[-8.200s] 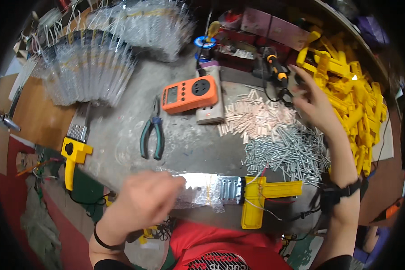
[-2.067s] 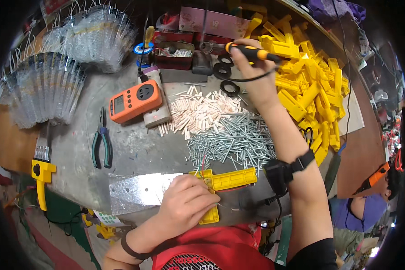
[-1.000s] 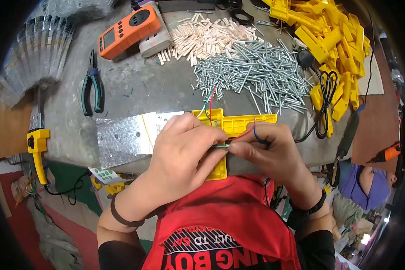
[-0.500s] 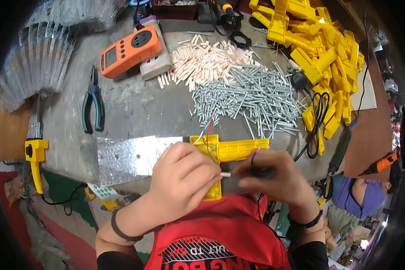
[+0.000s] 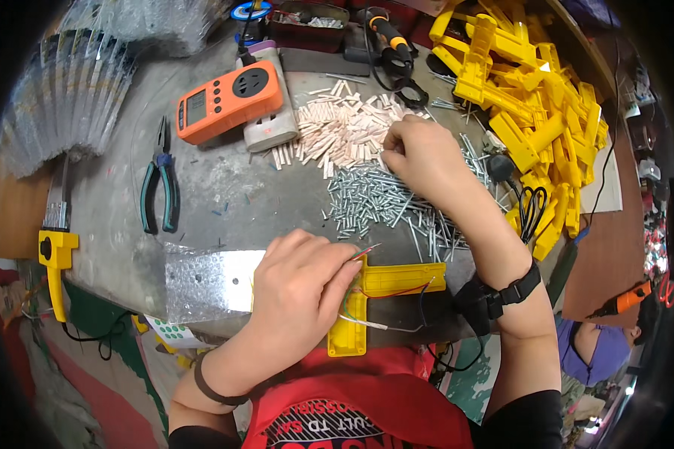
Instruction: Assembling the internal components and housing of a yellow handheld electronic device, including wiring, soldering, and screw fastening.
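My left hand point(image 5: 296, 288) pinches thin wires point(image 5: 365, 252), red and green, whose bare tips stick out past the fingers. Under its fingertips lies a yellow plastic handle shell point(image 5: 404, 279) with a crosswise part point(image 5: 347, 337). A small white sleeve point(image 5: 374, 325) sits on a wire across that part. My right hand point(image 5: 427, 153) reaches away to the piles, its fingers bent down onto short cream sleeves point(image 5: 344, 123). Whatever its fingertips hold is hidden. Silvery screws point(image 5: 374, 202) lie just under and beside that hand. Left of the shell is a shiny wrapped metal blade point(image 5: 210, 280).
Pliers point(image 5: 159, 183) and an orange socket meter point(image 5: 228, 101) lie at left, the meter against a power strip point(image 5: 272, 131). Yellow shells point(image 5: 532, 97) heap up at far right. Bubble-wrapped blades point(image 5: 67, 97) fill the far left. A soldering iron point(image 5: 389, 37) lies at the back.
My right hand has left the shell and moved forward to the sleeve pile. The white sleeve, formerly at my left fingertips, now lies over the shell. My left hand now pinches red and green wires.
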The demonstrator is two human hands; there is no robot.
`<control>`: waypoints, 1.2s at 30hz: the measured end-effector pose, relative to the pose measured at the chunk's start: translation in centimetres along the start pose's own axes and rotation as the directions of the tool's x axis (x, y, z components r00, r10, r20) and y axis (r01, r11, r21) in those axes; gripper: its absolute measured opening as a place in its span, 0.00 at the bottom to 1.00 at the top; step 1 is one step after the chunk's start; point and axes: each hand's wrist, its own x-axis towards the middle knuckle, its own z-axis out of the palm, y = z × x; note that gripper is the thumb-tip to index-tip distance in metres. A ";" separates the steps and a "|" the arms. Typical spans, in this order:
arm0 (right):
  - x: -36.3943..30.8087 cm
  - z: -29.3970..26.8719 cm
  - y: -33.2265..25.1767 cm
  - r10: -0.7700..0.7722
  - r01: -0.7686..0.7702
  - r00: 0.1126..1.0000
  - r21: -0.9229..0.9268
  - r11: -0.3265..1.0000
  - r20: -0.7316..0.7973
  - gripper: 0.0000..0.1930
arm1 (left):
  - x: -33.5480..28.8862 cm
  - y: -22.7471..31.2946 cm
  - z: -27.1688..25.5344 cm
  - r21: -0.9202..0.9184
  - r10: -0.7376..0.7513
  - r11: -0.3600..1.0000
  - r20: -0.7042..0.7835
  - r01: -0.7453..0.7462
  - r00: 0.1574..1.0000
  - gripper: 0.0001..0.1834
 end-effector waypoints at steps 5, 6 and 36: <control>-0.2 0.4 0.7 0.045 -0.042 0.998 0.071 0.997 -0.050 0.07 | 0.1 -0.3 0.3 0.019 0.055 0.998 -0.001 -0.055 0.998 0.06; -0.5 0.3 0.8 0.044 -0.036 0.994 0.080 0.996 -0.097 0.07 | 0.2 -0.1 0.3 0.018 0.052 0.998 0.000 -0.052 0.999 0.06; -8.7 -4.3 -5.1 0.032 -0.304 0.941 0.800 0.518 0.337 0.05 | 0.0 -0.4 0.1 0.072 0.115 0.991 -0.004 -0.114 0.993 0.07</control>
